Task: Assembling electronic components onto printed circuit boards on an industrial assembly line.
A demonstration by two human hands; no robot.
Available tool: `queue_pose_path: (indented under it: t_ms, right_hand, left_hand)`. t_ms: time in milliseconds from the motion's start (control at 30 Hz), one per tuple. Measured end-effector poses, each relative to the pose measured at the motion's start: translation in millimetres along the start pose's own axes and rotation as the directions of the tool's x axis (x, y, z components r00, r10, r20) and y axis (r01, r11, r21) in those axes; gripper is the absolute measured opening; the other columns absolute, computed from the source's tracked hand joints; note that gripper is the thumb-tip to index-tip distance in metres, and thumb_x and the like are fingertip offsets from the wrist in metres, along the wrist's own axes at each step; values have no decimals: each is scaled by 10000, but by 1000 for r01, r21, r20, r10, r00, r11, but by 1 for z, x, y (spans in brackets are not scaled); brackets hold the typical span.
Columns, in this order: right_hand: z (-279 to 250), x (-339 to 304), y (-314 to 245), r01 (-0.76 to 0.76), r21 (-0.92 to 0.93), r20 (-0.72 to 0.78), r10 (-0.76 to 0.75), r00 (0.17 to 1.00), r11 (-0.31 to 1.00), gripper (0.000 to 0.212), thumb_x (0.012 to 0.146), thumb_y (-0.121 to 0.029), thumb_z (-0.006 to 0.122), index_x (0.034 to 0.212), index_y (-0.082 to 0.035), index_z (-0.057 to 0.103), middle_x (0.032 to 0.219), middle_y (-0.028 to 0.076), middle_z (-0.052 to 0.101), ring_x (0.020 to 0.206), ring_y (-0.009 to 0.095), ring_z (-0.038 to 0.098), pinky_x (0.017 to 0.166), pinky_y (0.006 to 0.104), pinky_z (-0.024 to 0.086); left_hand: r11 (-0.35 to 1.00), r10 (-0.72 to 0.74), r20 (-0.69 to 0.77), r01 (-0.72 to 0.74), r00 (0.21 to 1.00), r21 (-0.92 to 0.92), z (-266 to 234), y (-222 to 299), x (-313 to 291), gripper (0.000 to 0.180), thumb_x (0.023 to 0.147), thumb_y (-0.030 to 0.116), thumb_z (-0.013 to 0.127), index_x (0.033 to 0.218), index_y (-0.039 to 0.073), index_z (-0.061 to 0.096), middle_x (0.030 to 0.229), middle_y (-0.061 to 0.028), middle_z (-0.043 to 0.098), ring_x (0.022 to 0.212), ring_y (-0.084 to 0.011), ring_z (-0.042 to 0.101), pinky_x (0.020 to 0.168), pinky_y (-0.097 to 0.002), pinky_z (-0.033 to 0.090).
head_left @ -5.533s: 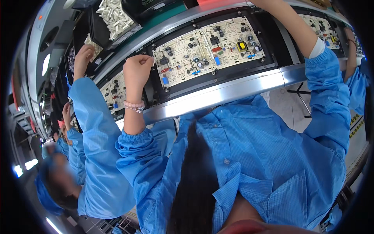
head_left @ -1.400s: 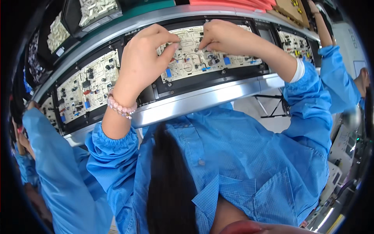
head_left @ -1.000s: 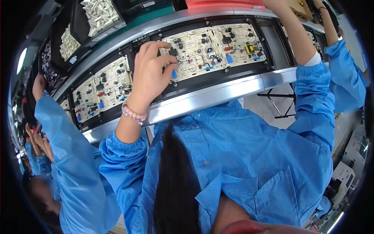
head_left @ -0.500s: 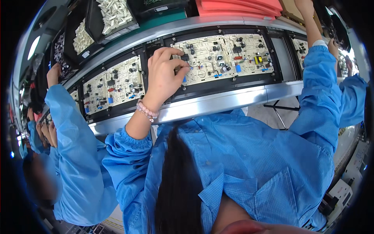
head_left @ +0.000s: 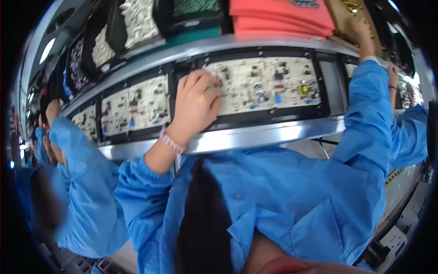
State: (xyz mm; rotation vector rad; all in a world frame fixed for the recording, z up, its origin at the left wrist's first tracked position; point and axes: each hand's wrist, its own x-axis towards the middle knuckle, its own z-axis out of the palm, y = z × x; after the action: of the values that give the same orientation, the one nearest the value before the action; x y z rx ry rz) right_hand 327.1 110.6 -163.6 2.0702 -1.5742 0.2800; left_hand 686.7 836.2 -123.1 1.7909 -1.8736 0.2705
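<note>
My left hand (head_left: 197,104), with a beaded bracelet at the wrist, rests over the left end of a cream circuit board (head_left: 246,89) in a black frame. Its fingers are bent and drawn together near the thumb; what is between them, if anything, is hidden and blurred. Black, blue, red and yellow components stand on the board. At the upper right, my right hand (head_left: 359,31) reaches into a brown cardboard box (head_left: 338,18) of small yellow-and-black parts. Its fingers are smeared, so their grip does not show.
A metal rail (head_left: 269,134) runs along the near side of the line. Left of my board lies another framed circuit board (head_left: 137,107). Behind stand black bins of white parts (head_left: 139,23) and green parts (head_left: 196,5), plus stacked pink foam sheets (head_left: 280,20). Co-workers in blue sit on both sides.
The view has tilted, showing more of the bins and the box. My right hand now shows inside the box among the yellow-and-black parts. My left hand stays over the board's left end.
</note>
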Motion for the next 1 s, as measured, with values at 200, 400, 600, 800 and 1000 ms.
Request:
queue_pose_path:
  t_ms: [200, 400, 600, 800, 1000]
  right_hand:
    - [-134, -76, -155, -273, 361, 5, 291, 957, 892, 757, 797, -543, 550, 1406, -108, 434, 1385, 222, 457, 1312, 395, 414, 1042, 549, 353]
    - [-76, -39, -111, -131, 215, 201, 87, 976, 968, 567, 867, -420, 497, 1318, -81, 550, 1381, 246, 470, 1275, 419, 450, 1059, 489, 372]
    - [-38, -19, -54, 28, 299, -78, -5, 997, 954, 478, 903, -438, 532, 1168, -55, 643, 1117, 219, 653, 1059, 361, 624, 901, 440, 494]
    - [-196, -99, -152, 58, 853, -231, 275, 933, 519, 411, 756, -99, 747, 1070, 100, 571, 1011, 259, 640, 883, 381, 638, 736, 438, 552]
    - [-278, -173, -159, 88, 996, -83, -181, 980, 22, 322, 805, -9, 701, 1104, 67, 610, 1036, 193, 651, 850, 235, 630, 701, 332, 563]
  left_hand:
    - [981, -156, 60, 148, 986, 127, -12, 21, -15, 91, 672, 64, 685, 763, 67, 686, 956, -37, 625, 1054, -274, 549, 892, -404, 402]
    - [993, -108, 133, 102, 985, 54, -16, 19, -4, 98, 664, 19, 684, 758, 44, 673, 963, -50, 616, 1050, -276, 551, 896, -408, 407]
    - [1000, -28, 154, 27, 988, 10, -6, 2, 6, 81, 681, 61, 683, 760, 42, 679, 985, -54, 610, 1066, -260, 541, 898, -392, 411]
    - [988, -102, 94, 112, 990, -107, -13, -8, -8, 162, 693, 137, 766, 811, 60, 685, 1016, -55, 646, 1043, -268, 557, 895, -391, 416]
    - [983, -124, -356, 165, 926, 86, -61, -92, 15, 173, 804, 63, 656, 976, 54, 649, 987, -114, 653, 943, -319, 585, 859, -389, 437]
